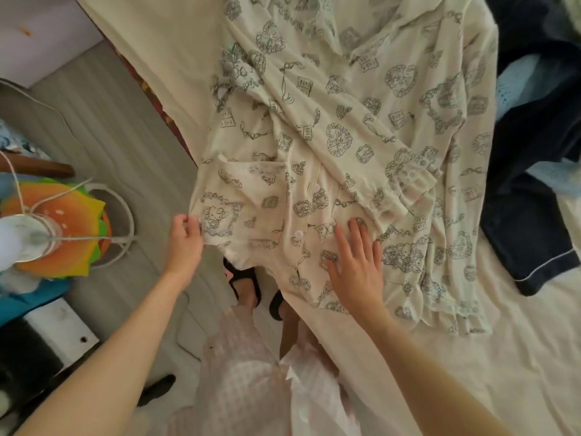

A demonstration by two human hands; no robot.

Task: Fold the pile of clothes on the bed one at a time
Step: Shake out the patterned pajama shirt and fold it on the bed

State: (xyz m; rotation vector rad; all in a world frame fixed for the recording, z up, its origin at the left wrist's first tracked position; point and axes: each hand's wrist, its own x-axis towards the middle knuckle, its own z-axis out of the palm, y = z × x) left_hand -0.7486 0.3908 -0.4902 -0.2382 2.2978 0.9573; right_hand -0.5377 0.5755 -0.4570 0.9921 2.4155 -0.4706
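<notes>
Cream printed pyjama top point(361, 127) spread button-side up on the bed point(518, 357), hem hanging past the bed edge toward the person, one sleeve point(377, 152) already laid diagonally across the chest. Left hand point(185, 243) pinching the hem corner at the outer side seam, fingers curled on the cloth, likely to pull that side taut or lift it for an inward fold. Right hand point(355, 265) flat, fingers straight and spread, pressing the front panel just right of the button placket point(298, 234), holding nothing; probably anchoring so the top does not slide while the left grip pulls. Beyond the right hand, far side: dark navy garment point(528, 215) plus light blue piece point(515, 80), apparently the remaining pile. Left of the left grip, off the bed: fan point(28, 237) with cord, grey floor point(103, 127). Fold early-stage, judged from layout.
</notes>
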